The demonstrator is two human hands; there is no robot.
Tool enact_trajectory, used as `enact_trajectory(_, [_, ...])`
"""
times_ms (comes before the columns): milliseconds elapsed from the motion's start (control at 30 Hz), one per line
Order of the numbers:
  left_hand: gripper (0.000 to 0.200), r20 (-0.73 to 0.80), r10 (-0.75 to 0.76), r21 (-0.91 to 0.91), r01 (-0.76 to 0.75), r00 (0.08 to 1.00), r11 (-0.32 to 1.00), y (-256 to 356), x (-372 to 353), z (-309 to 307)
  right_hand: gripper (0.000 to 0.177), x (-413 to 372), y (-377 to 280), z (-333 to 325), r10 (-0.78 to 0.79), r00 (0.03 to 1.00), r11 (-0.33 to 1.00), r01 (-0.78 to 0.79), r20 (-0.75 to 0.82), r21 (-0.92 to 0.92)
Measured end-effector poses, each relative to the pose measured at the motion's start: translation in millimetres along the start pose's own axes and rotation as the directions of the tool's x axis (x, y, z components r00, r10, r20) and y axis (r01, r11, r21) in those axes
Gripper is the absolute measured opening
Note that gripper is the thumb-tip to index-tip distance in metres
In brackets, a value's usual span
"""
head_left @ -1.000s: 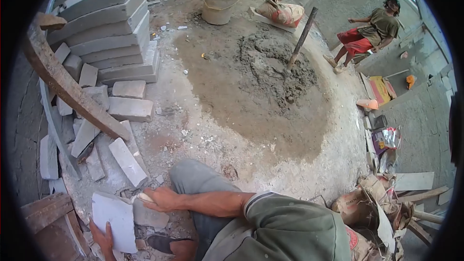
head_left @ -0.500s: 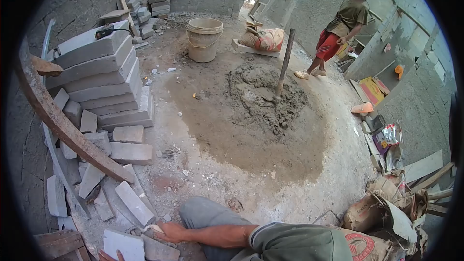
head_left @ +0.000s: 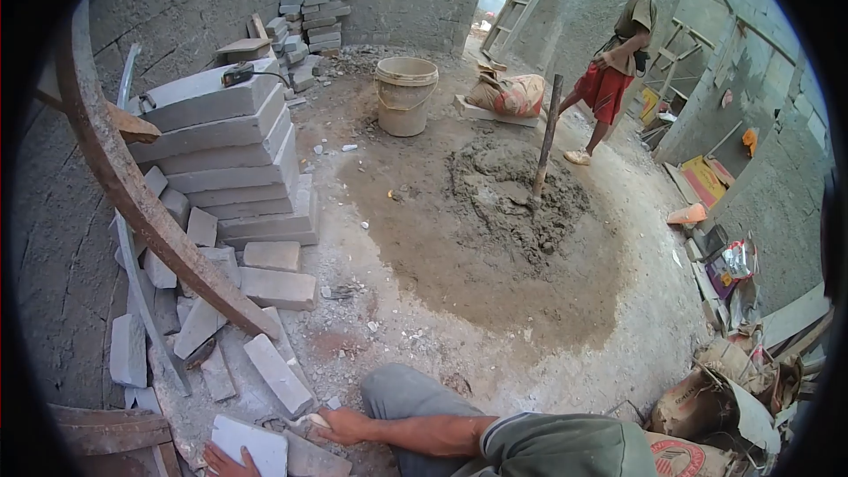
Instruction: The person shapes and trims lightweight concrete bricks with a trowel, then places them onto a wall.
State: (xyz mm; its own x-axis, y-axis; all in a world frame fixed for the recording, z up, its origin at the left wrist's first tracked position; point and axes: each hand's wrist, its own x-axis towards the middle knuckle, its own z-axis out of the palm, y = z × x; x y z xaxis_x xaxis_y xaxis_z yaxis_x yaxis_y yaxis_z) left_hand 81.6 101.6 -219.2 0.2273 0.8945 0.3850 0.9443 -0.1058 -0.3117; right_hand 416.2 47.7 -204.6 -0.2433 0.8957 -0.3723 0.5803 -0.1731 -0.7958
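Note:
My right hand (head_left: 350, 426) is closed around the pale handle (head_left: 311, 423) of a small hand tool. The tool's far end lies among the blocks, and I cannot tell its kind. At the bottom edge, my left hand (head_left: 231, 461) rests with fingers spread on the near edge of a pale, flat-faced block (head_left: 252, 443). Another grey block (head_left: 314, 457) lies beside it, below my right hand. Just beyond the tool is a long narrow block (head_left: 278, 374), lying at a slant.
Large blocks (head_left: 221, 146) form a stack at left, behind a curved beam (head_left: 146, 203). Wet mortar (head_left: 495, 185) covers the middle floor with a upright handle (head_left: 548, 137) in it. A bucket (head_left: 405, 110) and a person (head_left: 618, 62) are beyond; torn sacks (head_left: 693, 402) lie at right.
The whole view has shifted, so things sit further right and lower. My left hand shows more on the pale block. The person at the back has turned and changed stance.

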Motion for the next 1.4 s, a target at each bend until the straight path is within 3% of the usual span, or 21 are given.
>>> enact_trajectory(267, [0.083, 0.086, -0.033, -0.061, 0.039, 0.996, 0.997, 1.7, 4.4, -10.6, 0.051, 7.0, 2.1, -0.2, 0.060, 0.998, 0.998, -0.061, -0.013, -0.029])
enact_trajectory(367, [0.084, 0.212, -0.064, -0.069, 0.081, 0.975, 0.994, 1.9, 5.4, -12.0, 0.052, 8.4, 8.7, 6.3, -0.011, 0.997, 1.000, 0.009, -0.081, -0.022])
enact_trajectory(433, [0.088, 0.436, -0.181, -0.156, 0.272, 0.882, 0.950, 3.2, 5.5, -12.4, 0.052, 5.4, 4.1, 1.6, 0.006, 0.998, 1.000, -0.007, -0.061, -0.015])
enact_trajectory(533, [0.089, 0.512, -0.195, -0.158, 0.315, 0.836, 0.936, 6.8, 13.2, -27.1, 0.052, 6.5, 6.4, -0.4, 0.016, 0.999, 1.000, -0.017, -0.034, -0.021])
enact_trajectory(1100, [0.087, 0.516, -0.182, -0.179, 0.314, 0.837, 0.932, 4.9, 10.9, -23.9, 0.051, 10.9, 13.9, 3.0, -0.008, 1.000, 0.999, 0.007, -0.030, -0.038])
enact_trajectory(1267, [0.088, 0.510, -0.188, -0.199, 0.328, 0.839, 0.924, 4.3, 8.7, -24.0, 0.058, 15.0, 16.4, 4.6, 0.064, 0.997, 0.994, -0.060, 0.045, -0.088])
enact_trajectory(1333, [0.090, 0.413, -0.159, -0.213, 0.265, 0.897, 0.940, 4.2, 5.3, -16.2, 0.055, 15.0, 18.3, 7.4, 0.033, 0.999, 0.996, -0.031, 0.030, -0.087])
enact_trajectory(1400, [0.093, 0.468, -0.175, -0.216, 0.304, 0.866, 0.928, 4.5, 9.2, -21.1, 0.053, 15.4, 18.9, 8.7, -0.004, 1.000, 0.996, 0.005, 0.012, -0.090])
